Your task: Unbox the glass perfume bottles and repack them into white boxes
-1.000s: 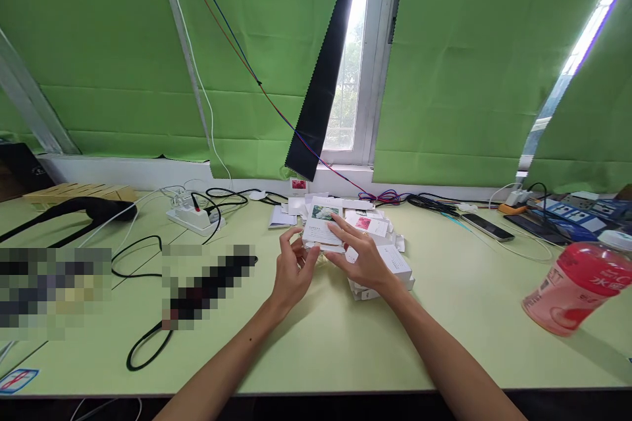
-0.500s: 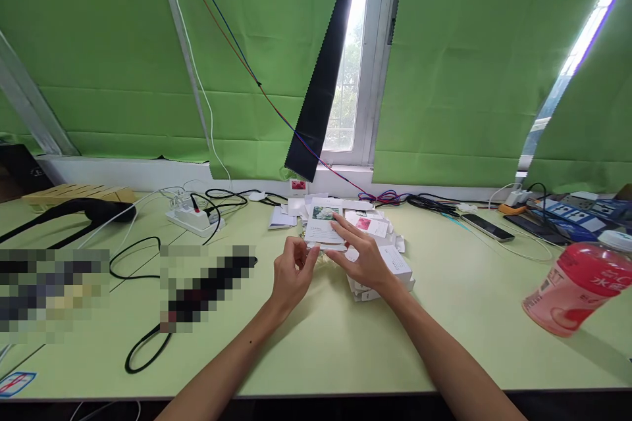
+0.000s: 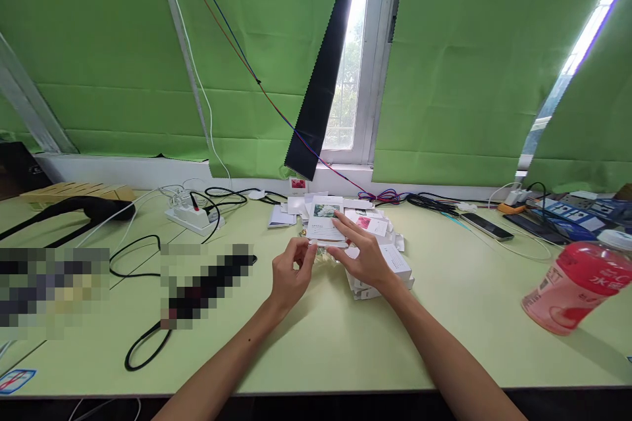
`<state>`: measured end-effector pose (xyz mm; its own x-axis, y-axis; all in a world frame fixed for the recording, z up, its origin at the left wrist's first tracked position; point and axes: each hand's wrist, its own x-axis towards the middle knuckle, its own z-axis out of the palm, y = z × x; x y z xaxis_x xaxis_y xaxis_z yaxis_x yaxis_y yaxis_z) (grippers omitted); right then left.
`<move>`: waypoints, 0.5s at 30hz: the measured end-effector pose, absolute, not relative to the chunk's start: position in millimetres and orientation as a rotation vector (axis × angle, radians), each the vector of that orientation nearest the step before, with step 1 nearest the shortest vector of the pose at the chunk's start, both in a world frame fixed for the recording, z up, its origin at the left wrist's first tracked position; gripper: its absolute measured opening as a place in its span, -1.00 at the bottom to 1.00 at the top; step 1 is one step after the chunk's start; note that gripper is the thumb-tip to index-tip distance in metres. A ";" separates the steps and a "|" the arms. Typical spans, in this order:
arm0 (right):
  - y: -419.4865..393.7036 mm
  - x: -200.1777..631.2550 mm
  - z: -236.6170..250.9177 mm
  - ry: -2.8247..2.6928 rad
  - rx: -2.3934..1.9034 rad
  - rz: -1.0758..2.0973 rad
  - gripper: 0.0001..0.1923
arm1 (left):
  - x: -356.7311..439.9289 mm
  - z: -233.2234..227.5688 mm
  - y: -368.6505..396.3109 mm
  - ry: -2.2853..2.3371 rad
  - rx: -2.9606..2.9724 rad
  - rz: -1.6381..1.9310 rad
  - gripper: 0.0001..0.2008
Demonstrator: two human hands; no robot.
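Note:
A small white box (image 3: 326, 231) printed with a white flower on green lies in front of me, its front end towards me. My left hand (image 3: 291, 270) is closed in a pinch, thumb and index finger at the near left corner of the box. Across its right side lie the fingers of my right hand (image 3: 364, 256), with the thumb at the front edge, so the box sits between them. To the right, partly behind my right hand, several white boxes (image 3: 395, 263) are stacked. A white card with a pink flower (image 3: 370, 225) lies beyond that hand.
Folded white papers (image 3: 282, 216) lie left of the box. Further left are a power strip (image 3: 192, 217) with cables and a blurred dark item with a black loop (image 3: 143, 365). A phone (image 3: 487, 226) and a pink bottle (image 3: 575, 289) stand to the right.
Both hands stay at the box with almost the same grip. The front edge of the box looks slightly shifted, and the view has moved a little.

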<state>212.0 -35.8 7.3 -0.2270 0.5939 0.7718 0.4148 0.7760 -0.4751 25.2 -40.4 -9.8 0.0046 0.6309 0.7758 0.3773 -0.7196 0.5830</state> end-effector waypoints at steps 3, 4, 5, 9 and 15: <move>-35.8 211.9 7.0 -1.860 -0.780 0.201 -0.39 | 25.5 -8.5 -41.7 1.064 1.998 1.766 -0.78; -35.6 212.0 6.8 -1.861 -0.785 0.200 -0.38 | 25.6 -8.3 -42.0 1.065 1.971 1.756 -0.77; -35.4 212.2 6.7 -1.862 -0.788 0.198 -0.38 | 25.7 -8.3 -42.3 1.065 1.947 1.746 -0.76; -34.3 212.7 5.9 -1.867 -0.772 0.195 -0.38 | 25.9 -8.2 -43.3 1.036 1.897 1.735 -0.77; -34.9 212.5 5.9 -1.871 -0.777 0.212 -0.38 | 26.2 -6.4 -45.0 1.018 1.898 1.745 -0.77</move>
